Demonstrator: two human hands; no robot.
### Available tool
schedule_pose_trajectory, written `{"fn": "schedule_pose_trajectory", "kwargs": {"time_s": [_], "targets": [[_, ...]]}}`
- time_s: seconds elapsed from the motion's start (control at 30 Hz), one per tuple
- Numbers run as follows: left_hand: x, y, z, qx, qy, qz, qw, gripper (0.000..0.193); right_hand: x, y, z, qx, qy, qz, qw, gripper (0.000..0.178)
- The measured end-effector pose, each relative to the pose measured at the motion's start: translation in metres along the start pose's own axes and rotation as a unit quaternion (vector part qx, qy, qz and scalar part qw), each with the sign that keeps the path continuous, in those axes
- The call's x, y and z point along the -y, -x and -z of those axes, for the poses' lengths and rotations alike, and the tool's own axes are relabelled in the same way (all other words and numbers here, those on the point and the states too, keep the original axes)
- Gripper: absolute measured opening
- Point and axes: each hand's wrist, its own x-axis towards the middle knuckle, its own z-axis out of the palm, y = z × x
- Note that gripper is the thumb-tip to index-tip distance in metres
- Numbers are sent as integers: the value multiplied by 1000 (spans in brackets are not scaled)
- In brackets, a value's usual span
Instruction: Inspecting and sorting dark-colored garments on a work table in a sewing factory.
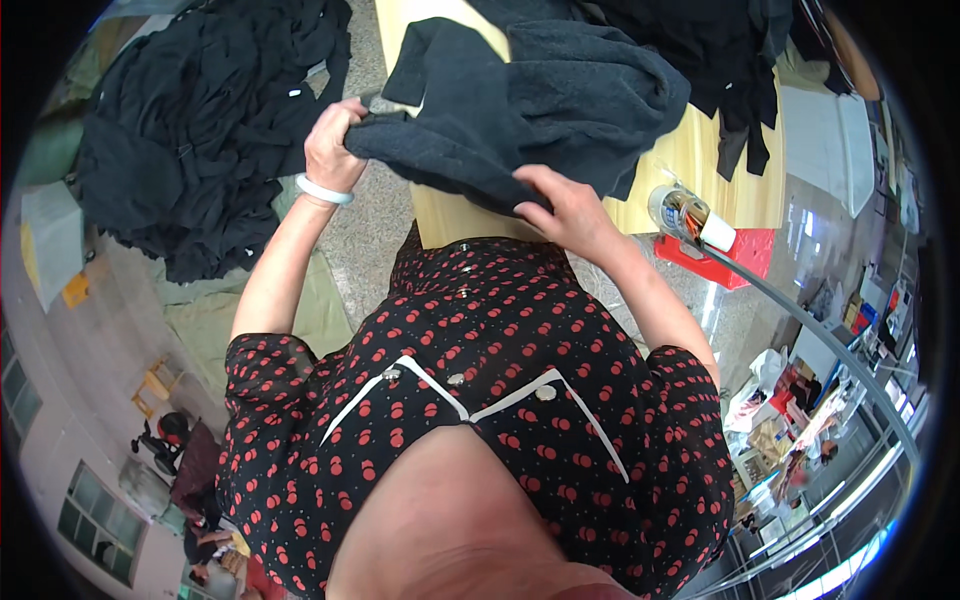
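A dark charcoal knit garment lies spread over the pale wooden table in front of me, with one sleeve-like part folded at the far left. My left hand, with a white bangle at its wrist, is closed on the garment's left end, lifted past the table's left edge. At the near edge of the cloth my right hand has its fingers on top and its thumb lower, with fabric between them. The garment's near edge runs stretched between both hands. The tips of my left fingers are partly hidden.
A large heap of dark garments lies on green cloth on the floor at the left. More dark clothing covers the table's far right. By the wooden table's right edge are a clear container of small items and a red tray.
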Motion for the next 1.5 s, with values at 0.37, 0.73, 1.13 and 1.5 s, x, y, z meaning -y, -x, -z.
{"fn": "schedule_pose_trajectory", "kwargs": {"time_s": [0.37, 0.73, 1.13, 1.5], "targets": [[-41, 27, 14, -33, -99, -167, 980, 21, -87, -19, 5, -265, 89, -79, 957, 14], [-68, 43, -54, 185, 54, -5, 981, 40, -53, -25, 18, -292, -30, -48, 955, 15], [-74, 30, -57, 323, 72, -114, 937, 14, -148, 8, 23, -381, -468, -486, 632, 52], [-127, -36, -96, 233, 138, 44, 962, 85, -28, -46, 4, -209, -282, -116, 929, 47]]}}
